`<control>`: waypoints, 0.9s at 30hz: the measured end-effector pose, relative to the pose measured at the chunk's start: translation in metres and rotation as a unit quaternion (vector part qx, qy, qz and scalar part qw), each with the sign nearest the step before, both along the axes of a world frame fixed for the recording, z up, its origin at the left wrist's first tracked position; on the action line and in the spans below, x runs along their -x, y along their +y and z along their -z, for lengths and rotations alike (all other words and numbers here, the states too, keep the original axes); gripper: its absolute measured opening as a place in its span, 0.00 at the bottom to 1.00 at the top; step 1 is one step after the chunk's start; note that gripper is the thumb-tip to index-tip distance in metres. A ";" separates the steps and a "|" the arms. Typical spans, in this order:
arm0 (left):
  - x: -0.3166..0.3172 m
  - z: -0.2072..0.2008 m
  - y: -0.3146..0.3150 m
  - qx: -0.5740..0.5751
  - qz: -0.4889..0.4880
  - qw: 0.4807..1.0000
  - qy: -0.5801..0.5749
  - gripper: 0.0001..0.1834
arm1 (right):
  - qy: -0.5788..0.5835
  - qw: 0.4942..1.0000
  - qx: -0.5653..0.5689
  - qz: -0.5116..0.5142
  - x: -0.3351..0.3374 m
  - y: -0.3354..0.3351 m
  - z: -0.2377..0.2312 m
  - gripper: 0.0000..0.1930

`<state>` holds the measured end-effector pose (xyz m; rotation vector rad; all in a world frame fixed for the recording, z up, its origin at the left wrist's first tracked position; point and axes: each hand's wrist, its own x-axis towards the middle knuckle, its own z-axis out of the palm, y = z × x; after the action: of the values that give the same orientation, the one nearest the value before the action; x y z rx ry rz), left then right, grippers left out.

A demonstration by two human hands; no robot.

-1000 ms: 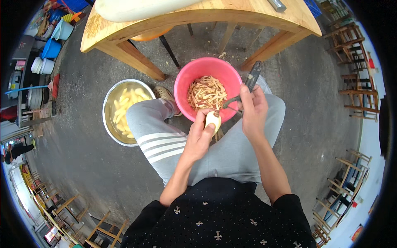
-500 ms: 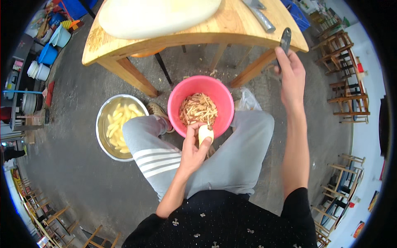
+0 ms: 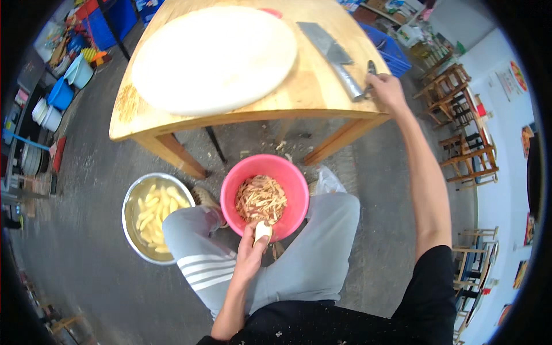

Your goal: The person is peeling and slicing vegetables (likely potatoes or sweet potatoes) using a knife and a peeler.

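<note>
My left hand point(image 3: 252, 248) is closed on a pale, peeled vegetable piece point(image 3: 263, 230) at the near rim of a pink tub point(image 3: 228, 198). Brown and cream peelings point(image 3: 260, 198) lie heaped in that tub, between my knees. My right hand point(image 3: 386, 91) reaches to the table's right edge, its fingers closed around a black-handled tool point(image 3: 371, 68); the tool's working end cannot be made out. Just left of that hand lies a cleaver point(image 3: 330, 49) with a metal handle. A steel basin point(image 3: 127, 221) of peeled yellow pieces point(image 3: 155, 215) in liquid stands left of my legs.
A big round white board point(image 3: 213, 60) covers much of the wooden table point(image 3: 322, 98). Beside the tub, a clear plastic bag point(image 3: 329, 181) rests on the floor. Wooden chairs point(image 3: 471, 164) line the right wall; buckets point(image 3: 60, 94) stand far left.
My right hand has moved forward with the black-handled tool, from in front of the table's edge to over its right corner. The view has tilted up, showing more tabletop. My left hand keeps its piece.
</note>
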<state>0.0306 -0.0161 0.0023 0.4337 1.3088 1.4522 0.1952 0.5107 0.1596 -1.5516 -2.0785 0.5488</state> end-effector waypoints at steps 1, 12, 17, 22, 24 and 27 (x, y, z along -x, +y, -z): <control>0.003 0.006 0.000 -0.011 -0.016 0.999 0.045 0.25 | -0.029 0.999 -0.027 -0.007 0.005 -0.001 0.002 0.32; 0.037 -0.020 0.006 -0.055 -0.061 0.995 0.047 0.30 | -0.056 0.961 -0.243 -0.122 0.058 -0.051 -0.002 0.31; 0.035 -0.024 0.004 -0.052 -0.059 0.994 0.077 0.31 | -0.186 0.940 -0.232 -0.168 0.081 -0.049 0.009 0.31; 0.033 -0.023 -0.003 -0.049 -0.068 0.995 0.052 0.30 | -0.176 0.963 -0.136 -0.152 0.091 -0.032 -0.006 0.31; 0.029 -0.022 -0.008 -0.062 -0.075 0.995 -0.001 0.29 | -0.129 0.982 -0.065 -0.124 0.090 -0.041 -0.016 0.30; 0.028 -0.022 -0.013 -0.023 -0.062 0.997 -0.032 0.28 | 0.002 0.995 0.021 -0.100 0.077 -0.070 -0.035 0.28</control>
<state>0.0022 -0.0287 0.0242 0.3393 1.2721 1.5898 0.1184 0.4406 0.1944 -1.3721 -2.2472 0.6709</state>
